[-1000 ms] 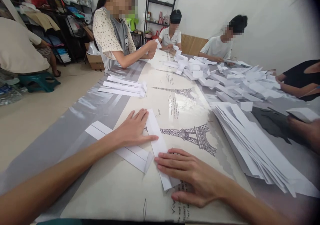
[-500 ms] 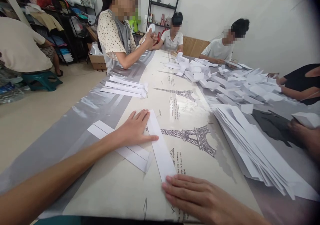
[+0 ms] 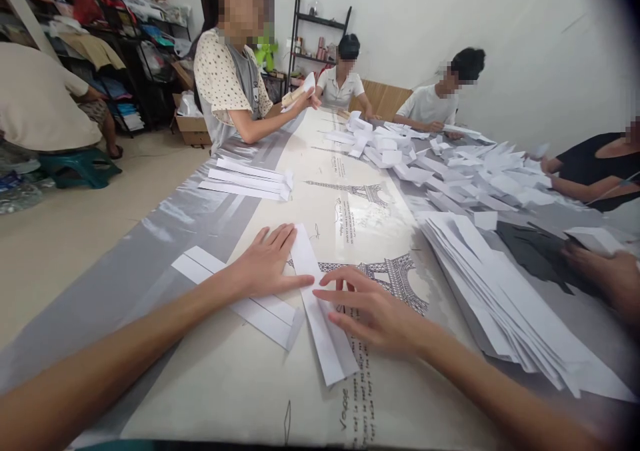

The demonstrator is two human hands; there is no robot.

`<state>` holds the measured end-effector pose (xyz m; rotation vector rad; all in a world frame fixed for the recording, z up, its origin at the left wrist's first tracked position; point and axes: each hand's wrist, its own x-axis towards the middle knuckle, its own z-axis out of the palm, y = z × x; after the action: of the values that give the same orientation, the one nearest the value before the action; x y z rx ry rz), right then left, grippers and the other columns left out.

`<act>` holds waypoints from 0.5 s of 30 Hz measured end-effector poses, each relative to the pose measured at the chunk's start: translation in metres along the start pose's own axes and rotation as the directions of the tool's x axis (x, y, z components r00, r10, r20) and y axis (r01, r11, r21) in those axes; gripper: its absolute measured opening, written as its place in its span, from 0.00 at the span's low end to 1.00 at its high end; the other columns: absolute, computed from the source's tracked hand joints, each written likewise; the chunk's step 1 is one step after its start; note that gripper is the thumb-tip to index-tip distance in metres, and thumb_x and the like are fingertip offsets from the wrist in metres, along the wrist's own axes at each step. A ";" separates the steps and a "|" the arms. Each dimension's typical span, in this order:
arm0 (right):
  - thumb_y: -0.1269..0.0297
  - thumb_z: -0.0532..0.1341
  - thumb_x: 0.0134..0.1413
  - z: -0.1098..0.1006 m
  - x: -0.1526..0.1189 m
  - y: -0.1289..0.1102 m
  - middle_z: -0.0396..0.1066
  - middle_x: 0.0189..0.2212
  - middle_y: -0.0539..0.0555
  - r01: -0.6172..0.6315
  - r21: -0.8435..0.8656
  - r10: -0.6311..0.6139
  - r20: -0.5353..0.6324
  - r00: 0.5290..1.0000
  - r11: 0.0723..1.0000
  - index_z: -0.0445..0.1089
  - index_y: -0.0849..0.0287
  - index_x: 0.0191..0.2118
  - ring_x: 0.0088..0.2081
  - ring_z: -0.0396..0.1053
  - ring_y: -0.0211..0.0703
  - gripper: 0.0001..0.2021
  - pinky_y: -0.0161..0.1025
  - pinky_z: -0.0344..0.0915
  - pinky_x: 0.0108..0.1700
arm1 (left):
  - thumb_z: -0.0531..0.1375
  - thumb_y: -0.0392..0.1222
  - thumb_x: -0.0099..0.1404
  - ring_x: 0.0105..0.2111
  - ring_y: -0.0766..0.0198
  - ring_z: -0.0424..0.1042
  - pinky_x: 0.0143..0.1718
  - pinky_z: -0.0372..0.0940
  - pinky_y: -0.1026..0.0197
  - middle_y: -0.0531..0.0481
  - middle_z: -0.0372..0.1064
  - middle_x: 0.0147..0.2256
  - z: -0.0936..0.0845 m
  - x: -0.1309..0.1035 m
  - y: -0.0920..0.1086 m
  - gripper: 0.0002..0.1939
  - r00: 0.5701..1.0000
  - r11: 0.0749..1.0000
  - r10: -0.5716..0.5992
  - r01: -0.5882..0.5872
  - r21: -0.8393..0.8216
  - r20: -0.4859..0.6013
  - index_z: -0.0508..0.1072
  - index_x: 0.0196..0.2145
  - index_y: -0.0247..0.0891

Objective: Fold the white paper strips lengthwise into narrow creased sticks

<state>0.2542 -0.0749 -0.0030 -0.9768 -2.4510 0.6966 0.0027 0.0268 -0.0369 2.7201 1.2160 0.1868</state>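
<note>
A long folded strip of white paper (image 3: 323, 334) lies slantwise in front of me on the printed tablecloth. My left hand (image 3: 267, 261) rests flat on its far end, fingers stretched out and thumb across the strip. Over the strip's middle is my right hand (image 3: 357, 301), fingers apart and bent, the fingertips at the paper's right edge near my left thumb. Whether they touch it I cannot tell. Under my left forearm lies another pair of white paper strips (image 3: 273, 317), partly hidden. Farther off, several folded strips (image 3: 245, 179) lie side by side.
A thick stack of white paper sheets (image 3: 500, 291) lies to the right. Behind it spreads a heap of folded white papers (image 3: 435, 161). Co-workers sit or stand around the table; one at the left (image 3: 235, 91) holds paper. At the right edge a person's hand (image 3: 605, 271) holds white paper.
My right hand has moved from the strip's near end up to its middle, and its fingers have spread. The strip's near end is now uncovered, with its fold slightly raised. My left hand stays put.
</note>
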 end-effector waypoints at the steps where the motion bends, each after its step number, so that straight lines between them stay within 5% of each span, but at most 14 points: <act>1: 0.58 0.57 0.70 0.003 0.003 0.004 0.69 0.54 0.61 -0.031 -0.055 0.031 0.009 0.999 0.998 0.71 0.54 0.60 0.53 0.67 0.51 0.18 0.52 0.69 0.53 | 0.44 0.77 0.65 0.72 0.41 0.41 0.70 0.35 0.41 0.32 0.40 0.72 0.001 0.000 -0.001 0.55 1.000 1.000 0.002 -0.002 -0.007 -0.004 0.43 0.72 0.30; 11: 0.60 0.59 0.67 0.015 -0.030 -0.016 0.66 0.41 0.60 0.070 -0.122 -0.059 0.089 0.994 0.990 0.73 0.57 0.58 0.43 0.64 0.51 0.18 0.50 0.68 0.44 | 0.47 0.77 0.65 0.71 0.40 0.44 0.69 0.38 0.39 0.29 0.43 0.71 0.003 -0.001 0.000 0.54 0.999 1.000 0.019 -0.020 -0.018 -0.044 0.46 0.71 0.27; 15: 0.61 0.61 0.64 0.011 -0.043 -0.027 0.70 0.50 0.64 0.130 -0.129 -0.114 0.129 0.985 0.983 0.74 0.60 0.55 0.58 0.64 0.58 0.17 0.55 0.67 0.56 | 0.47 0.76 0.66 0.69 0.40 0.48 0.68 0.40 0.40 0.30 0.48 0.70 0.006 -0.001 -0.003 0.52 0.991 0.998 0.065 -0.067 -0.013 -0.117 0.47 0.71 0.31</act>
<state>0.2635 -0.1265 -0.0040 -0.8462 -2.6696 0.5674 0.0010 0.0277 -0.0437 2.7711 1.1476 0.3668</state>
